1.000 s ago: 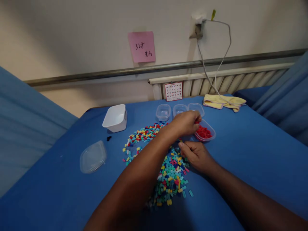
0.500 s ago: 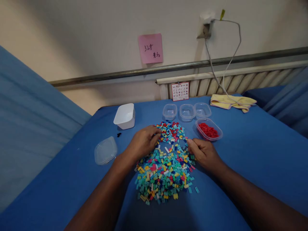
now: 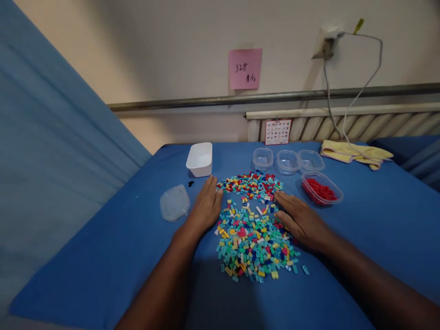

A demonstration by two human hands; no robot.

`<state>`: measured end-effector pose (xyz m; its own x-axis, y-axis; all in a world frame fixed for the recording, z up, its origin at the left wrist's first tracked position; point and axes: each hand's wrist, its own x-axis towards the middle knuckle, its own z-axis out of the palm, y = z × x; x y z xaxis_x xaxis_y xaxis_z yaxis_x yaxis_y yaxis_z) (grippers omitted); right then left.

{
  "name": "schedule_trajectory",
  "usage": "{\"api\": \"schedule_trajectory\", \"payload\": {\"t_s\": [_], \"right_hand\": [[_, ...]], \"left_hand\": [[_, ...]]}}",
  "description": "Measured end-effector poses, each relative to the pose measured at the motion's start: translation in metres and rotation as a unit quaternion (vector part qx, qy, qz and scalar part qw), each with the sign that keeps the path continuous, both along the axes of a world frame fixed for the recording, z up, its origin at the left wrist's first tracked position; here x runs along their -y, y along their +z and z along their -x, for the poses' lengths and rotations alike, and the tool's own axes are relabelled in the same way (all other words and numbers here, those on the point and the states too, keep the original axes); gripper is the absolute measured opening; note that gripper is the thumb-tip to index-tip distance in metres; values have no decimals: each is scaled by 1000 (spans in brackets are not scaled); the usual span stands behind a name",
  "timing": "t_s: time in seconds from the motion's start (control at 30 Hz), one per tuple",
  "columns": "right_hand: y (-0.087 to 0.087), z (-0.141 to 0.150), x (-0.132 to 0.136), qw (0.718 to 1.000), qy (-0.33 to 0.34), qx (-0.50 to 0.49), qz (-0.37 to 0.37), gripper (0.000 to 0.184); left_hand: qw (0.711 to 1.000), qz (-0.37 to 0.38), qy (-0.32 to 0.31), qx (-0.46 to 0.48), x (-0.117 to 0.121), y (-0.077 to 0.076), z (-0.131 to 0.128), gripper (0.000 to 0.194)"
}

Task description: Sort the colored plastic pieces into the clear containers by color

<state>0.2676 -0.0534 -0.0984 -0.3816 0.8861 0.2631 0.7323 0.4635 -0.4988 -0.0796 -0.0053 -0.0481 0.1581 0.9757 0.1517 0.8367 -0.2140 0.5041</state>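
Note:
Small toy building bricks point(image 3: 256, 243) in turquoise, yellow, red, blue and white lie in a loose heap on the blue cloth. A thinner spread of bricks point(image 3: 250, 184) lies behind it. At the left edge of the spread, my left hand point(image 3: 206, 206) rests on its side with fingers stretched out. Opposite, my right hand point(image 3: 302, 219) is laid out against the right edge of the bricks, fingers extended and thumb apart. Neither hand holds anything that I can see. Right of the spread, a clear tub point(image 3: 338, 195) contains red bricks point(image 3: 320, 189).
Three clear tubs point(image 3: 263, 158) stand in a row at the back, left of a yellow cloth point(image 3: 354, 153). A white box point(image 3: 200, 160), clear lids point(image 3: 174, 203) and small black pieces point(image 3: 191, 183) are on the left. A printed card point(image 3: 277, 132) leans by the radiator point(image 3: 309, 123).
Both hands have gone from curled to stretched out along the bricks' sides. The rear bricks are spread wider to the left. The view has shifted, so the scene sits further right.

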Motion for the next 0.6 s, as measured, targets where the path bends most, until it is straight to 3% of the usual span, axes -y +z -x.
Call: {"api": "schedule_trajectory", "payload": {"t_s": [0.17, 0.3, 0.37, 0.43, 0.53, 0.6], "right_hand": [[22, 1, 12, 989, 145, -37, 16, 63], [27, 4, 19, 979, 186, -76, 30, 61], [22, 3, 20, 982, 162, -96, 17, 59], [15, 2, 16, 991, 88, -103, -8, 59], [11, 5, -4, 997, -15, -67, -31, 67], [16, 14, -27, 999, -27, -18, -28, 74]], "left_hand": [[989, 96, 4, 110, 4, -2, -31, 93], [979, 50, 29, 198, 2, 7, -39, 81], [985, 9, 31, 168, 1, 10, -36, 78], [995, -1, 9, 98, -3, 11, -33, 78], [997, 31, -67, -21, -16, 16, -37, 81], [990, 55, -106, -79, -30, 20, -47, 82]]}}
